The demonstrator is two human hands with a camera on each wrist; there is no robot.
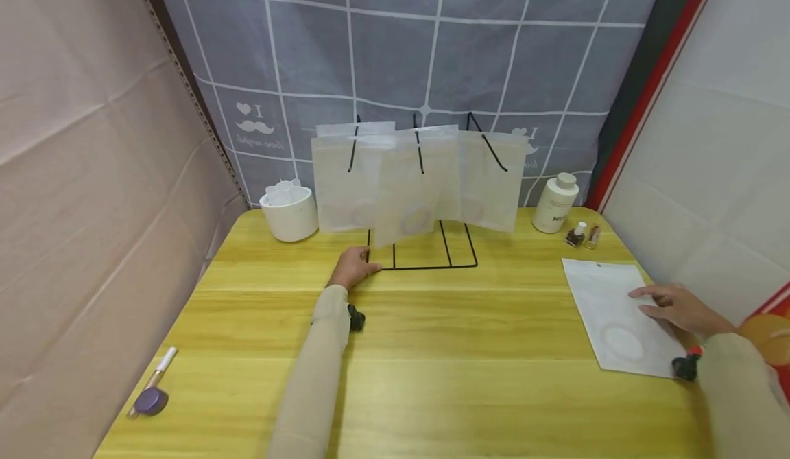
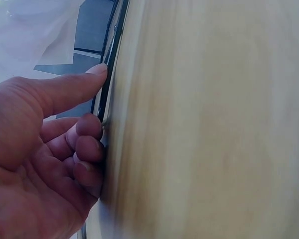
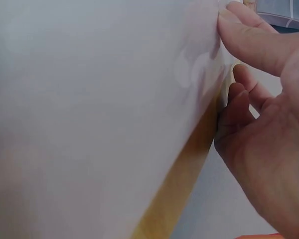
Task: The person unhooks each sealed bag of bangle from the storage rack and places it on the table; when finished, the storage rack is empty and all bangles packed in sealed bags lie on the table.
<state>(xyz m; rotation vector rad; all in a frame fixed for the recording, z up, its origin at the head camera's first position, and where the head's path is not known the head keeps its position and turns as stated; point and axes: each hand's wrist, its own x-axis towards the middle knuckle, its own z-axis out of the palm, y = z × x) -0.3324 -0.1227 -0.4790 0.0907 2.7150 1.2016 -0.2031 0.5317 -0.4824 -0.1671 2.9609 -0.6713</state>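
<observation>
My left hand (image 1: 354, 267) grips the front left corner of a black wire rack (image 1: 426, 267). In the left wrist view, its thumb lies on the wire (image 2: 105, 92) and the other fingers curl against it. Several translucent white zip bags (image 1: 404, 195) hang on the rack, overlapping one another. Another white zip bag (image 1: 607, 294), with a round shape showing through it, lies flat at the right. On that bag's right side rests my right hand (image 1: 688, 310), thumb and index fingertips touching its surface with a gap between them in the head view.
A white pot (image 1: 290, 215) stands left of the rack. On the right are a white bottle (image 1: 555, 203), a small dark bottle (image 1: 575, 235) and a small tube (image 1: 593, 237). A purple jar (image 1: 151, 401) and a slim white-capped tube (image 1: 162, 368) lie near the table's left edge.
</observation>
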